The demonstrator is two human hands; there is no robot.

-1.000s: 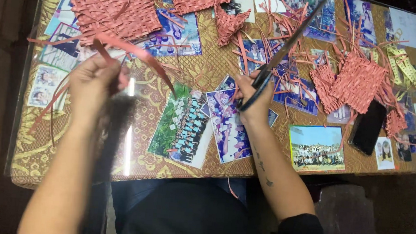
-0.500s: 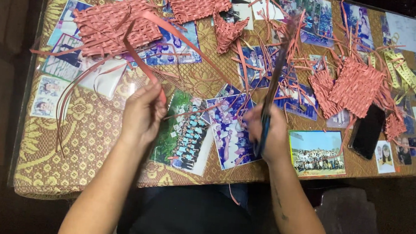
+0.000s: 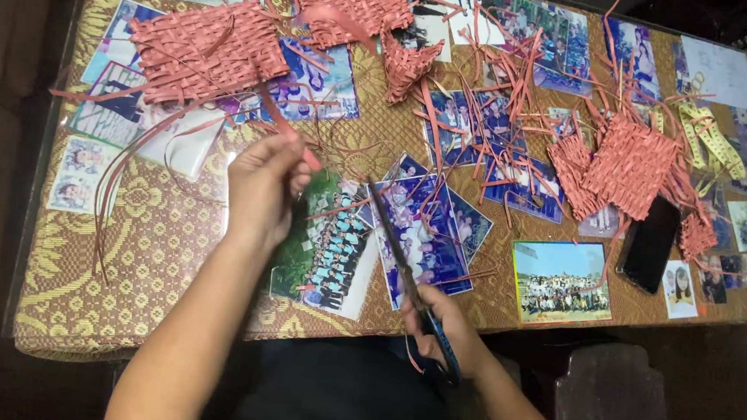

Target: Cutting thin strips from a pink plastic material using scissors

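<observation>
- Pink strip [image 3: 284,123] pinched in left hand [image 3: 261,188], raised above woven mat [image 3: 210,50]; liable to kink if pulled.
- Scissors [image 3: 406,275] gripped by right hand [image 3: 451,332], blades nearly closed (tips toward strip); slip risks a crooked cut.
- Photographs [image 3: 416,231] beneath, exposed to nicks.

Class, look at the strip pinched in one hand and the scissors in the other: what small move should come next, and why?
Probably bring the scissors up to the pink strip. The left hand pinches the strip, which runs up to the woven mat, while the right hand grips the scissors low near the table edge, with the blades apart from the strip.
</observation>
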